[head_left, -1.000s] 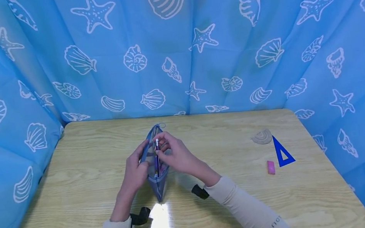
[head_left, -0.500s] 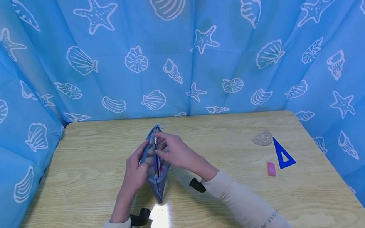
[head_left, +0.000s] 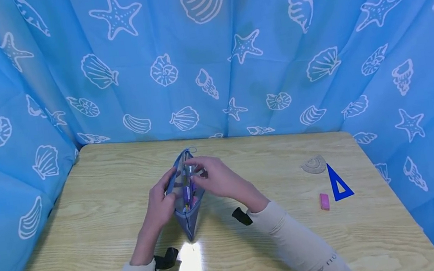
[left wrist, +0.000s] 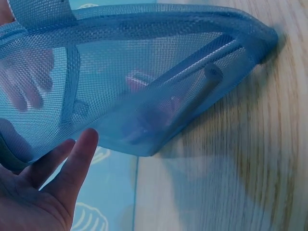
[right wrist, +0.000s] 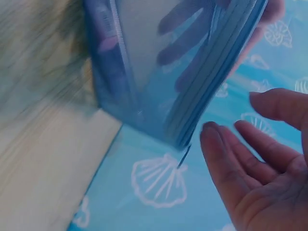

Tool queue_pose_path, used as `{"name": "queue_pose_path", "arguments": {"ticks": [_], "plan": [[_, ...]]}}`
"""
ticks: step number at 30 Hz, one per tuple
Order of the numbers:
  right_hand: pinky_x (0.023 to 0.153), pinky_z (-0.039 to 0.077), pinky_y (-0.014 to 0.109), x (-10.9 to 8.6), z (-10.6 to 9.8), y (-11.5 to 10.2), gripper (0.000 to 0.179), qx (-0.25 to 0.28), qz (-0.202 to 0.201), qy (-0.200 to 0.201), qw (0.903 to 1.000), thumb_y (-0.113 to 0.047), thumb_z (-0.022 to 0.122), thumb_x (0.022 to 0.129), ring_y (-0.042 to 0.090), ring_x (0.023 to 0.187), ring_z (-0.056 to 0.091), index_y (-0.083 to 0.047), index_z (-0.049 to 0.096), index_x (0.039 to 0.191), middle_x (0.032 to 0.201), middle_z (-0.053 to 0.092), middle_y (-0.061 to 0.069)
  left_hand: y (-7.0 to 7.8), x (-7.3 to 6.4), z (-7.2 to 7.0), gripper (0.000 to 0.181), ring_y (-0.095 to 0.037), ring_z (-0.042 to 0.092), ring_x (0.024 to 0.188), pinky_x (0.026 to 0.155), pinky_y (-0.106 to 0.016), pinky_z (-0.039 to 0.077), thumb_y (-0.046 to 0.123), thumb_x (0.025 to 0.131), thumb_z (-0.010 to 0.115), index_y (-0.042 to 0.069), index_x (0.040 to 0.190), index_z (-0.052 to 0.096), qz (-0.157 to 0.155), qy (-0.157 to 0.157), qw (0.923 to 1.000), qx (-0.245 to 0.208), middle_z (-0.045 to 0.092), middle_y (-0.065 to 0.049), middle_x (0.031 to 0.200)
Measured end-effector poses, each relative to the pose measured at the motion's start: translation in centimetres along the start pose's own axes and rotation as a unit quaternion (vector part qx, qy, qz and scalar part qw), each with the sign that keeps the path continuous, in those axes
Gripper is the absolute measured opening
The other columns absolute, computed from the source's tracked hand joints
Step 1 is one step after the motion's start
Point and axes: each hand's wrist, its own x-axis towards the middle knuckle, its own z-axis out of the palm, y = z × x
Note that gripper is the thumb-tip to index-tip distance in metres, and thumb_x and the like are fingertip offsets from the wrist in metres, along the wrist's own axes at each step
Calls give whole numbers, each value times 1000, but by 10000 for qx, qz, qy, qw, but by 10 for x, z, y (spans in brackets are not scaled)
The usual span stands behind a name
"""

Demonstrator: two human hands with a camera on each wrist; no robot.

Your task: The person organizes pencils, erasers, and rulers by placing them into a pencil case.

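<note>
A blue mesh pencil case (head_left: 189, 220) stands unzipped on the table, also seen close up in the left wrist view as blue mesh (left wrist: 115, 62). My left hand (head_left: 162, 203) grips its left edge, and through the mesh its fingers (right wrist: 185, 48) show in the right wrist view. Inside lie pens (head_left: 187, 190) and some pink and purple items, blurred through the mesh. My right hand (head_left: 216, 177) is at the right rim of the opening. In the right wrist view the right hand (right wrist: 264, 168) has its thumb and fingers apart, holding nothing, close to the zipped edge.
On the right of the wooden table (head_left: 277, 238) lie a clear protractor (head_left: 314, 165), a blue set square (head_left: 338, 183) and a pink eraser (head_left: 324, 202). A blue curtain (head_left: 207, 63) with shell prints surrounds the back and sides. Each wrist wears a black camera.
My right hand lowered a pen into the case, let it go and drew slightly right. My left hand has kept its grip on the case.
</note>
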Motion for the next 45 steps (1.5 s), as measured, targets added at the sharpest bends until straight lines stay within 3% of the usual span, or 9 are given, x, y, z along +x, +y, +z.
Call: {"name": "queue_pose_path", "arguments": {"ticks": [5,9,19,23,31,45], "plan": [[100,51,48,-22,-10,18,41,-20,-266,490,9984,-9,62,99,33,120,62,-3,58,139,138,61,14,-3,0,-2,78,-43,54,132,109,-55,43,-5,77,51,2,154,41,0,17,10000,-3,56,-20,147],[102,49,51,-43,-19,38,39,-193,-252,710,9970,-9,63,98,29,119,61,-5,60,137,137,62,12,-3,-2,-5,78,-43,58,126,106,-56,45,-5,77,51,2,154,40,-53,42,10000,13,56,-20,146],[102,47,56,-96,-46,86,41,-352,212,991,9942,-9,65,98,37,120,60,-4,59,138,137,61,15,-1,-4,-5,77,-43,56,129,109,-56,42,-6,78,50,0,154,40,-76,65,9999,18,56,-22,146],[101,47,59,-117,-52,105,41,-338,383,1077,9929,-5,64,97,43,119,60,-1,59,136,135,61,20,-1,-4,-3,77,-43,56,129,108,-56,43,-6,79,49,1,154,40,-103,14,9999,-18,56,-20,146],[100,47,61,-160,-60,138,40,-426,865,1259,9873,-5,63,97,43,118,60,3,58,136,134,61,23,1,-3,-2,77,-42,59,126,105,-57,46,-7,80,45,3,156,38,-124,-96,9998,-122,54,-20,148],[97,50,58,-221,-93,161,44,-602,1632,1155,9780,-12,62,100,43,119,59,5,54,140,138,58,28,1,-4,-1,76,-42,57,128,108,-57,44,-6,81,45,3,156,38,-169,-107,9994,-275,56,-22,146]]}}
